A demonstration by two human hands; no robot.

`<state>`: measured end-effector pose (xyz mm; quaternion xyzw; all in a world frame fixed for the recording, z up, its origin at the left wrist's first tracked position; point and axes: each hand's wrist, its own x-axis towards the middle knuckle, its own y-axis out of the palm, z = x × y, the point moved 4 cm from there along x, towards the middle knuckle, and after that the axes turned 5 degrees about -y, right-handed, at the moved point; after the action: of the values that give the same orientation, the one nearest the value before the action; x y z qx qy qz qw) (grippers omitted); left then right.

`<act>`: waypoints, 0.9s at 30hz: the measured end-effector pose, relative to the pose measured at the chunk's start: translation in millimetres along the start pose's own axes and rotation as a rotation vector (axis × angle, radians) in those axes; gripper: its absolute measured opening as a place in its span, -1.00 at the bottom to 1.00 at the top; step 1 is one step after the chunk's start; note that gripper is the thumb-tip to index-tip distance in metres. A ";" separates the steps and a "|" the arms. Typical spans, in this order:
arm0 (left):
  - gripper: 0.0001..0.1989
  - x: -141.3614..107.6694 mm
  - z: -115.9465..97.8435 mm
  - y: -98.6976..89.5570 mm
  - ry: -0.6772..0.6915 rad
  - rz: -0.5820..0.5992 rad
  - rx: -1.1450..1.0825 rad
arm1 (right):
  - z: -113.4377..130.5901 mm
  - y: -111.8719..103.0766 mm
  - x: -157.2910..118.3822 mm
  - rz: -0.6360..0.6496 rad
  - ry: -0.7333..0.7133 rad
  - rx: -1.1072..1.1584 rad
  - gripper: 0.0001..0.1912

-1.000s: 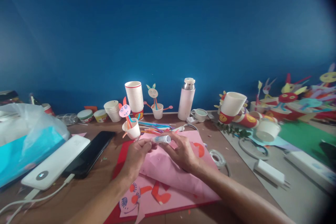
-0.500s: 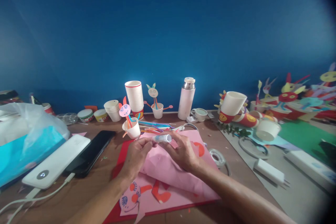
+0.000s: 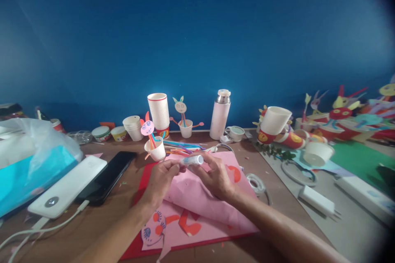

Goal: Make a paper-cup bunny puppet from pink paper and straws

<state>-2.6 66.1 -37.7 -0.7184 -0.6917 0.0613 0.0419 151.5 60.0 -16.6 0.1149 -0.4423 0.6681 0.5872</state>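
Above the pink paper (image 3: 188, 189), a small white tube (image 3: 194, 160) with a bluish mark lies level between my hands; it resembles a glue stick, but its kind is not clear. My left hand (image 3: 162, 181) pinches its left end between thumb and fingers. Fingers of my right hand (image 3: 216, 176) close round it from the right, partly hidden behind it. The pink paper has a raised fold under both hands and rests on a red sheet (image 3: 135, 246). Orange paper cutouts (image 3: 189, 227) and a pink cutout face with drawn eyes (image 3: 152, 230) lie in front.
A cup with a pink paper rabbit (image 3: 155, 150) stands behind my left hand, near stacked cups (image 3: 159, 111) and a pink flask (image 3: 220, 117). Left are a phone (image 3: 106, 176) and power bank (image 3: 68, 187). Right are a tape roll (image 3: 256, 184) and a charger (image 3: 317, 203).
The view has shifted slightly. Both hands keep hold of the white tube, which sits a little higher and slightly further right in the picture.
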 end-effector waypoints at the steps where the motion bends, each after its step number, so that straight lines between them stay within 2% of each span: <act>1: -0.76 -0.3 -0.1 0.1 -0.006 0.001 -0.001 | -0.7 0.2 -0.1 -0.001 0.008 0.002 -0.86; 9: -0.79 0.3 2.0 -0.7 0.009 -0.037 0.055 | 0.8 0.6 -0.9 -0.020 -0.023 0.004 -0.87; 14: -0.82 1.8 5.0 -3.1 0.047 -0.085 0.119 | 0.0 3.5 -1.1 0.052 -0.061 -0.097 -0.87; 27: -0.85 10.8 21.7 -4.3 -0.018 -0.079 -0.022 | -11.6 8.6 -3.6 0.094 -0.112 -0.295 -0.81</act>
<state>-9.6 76.5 -58.9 -0.6904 -0.7204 0.0583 0.0302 149.1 66.6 -29.7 0.0436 -0.5726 0.6152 0.5401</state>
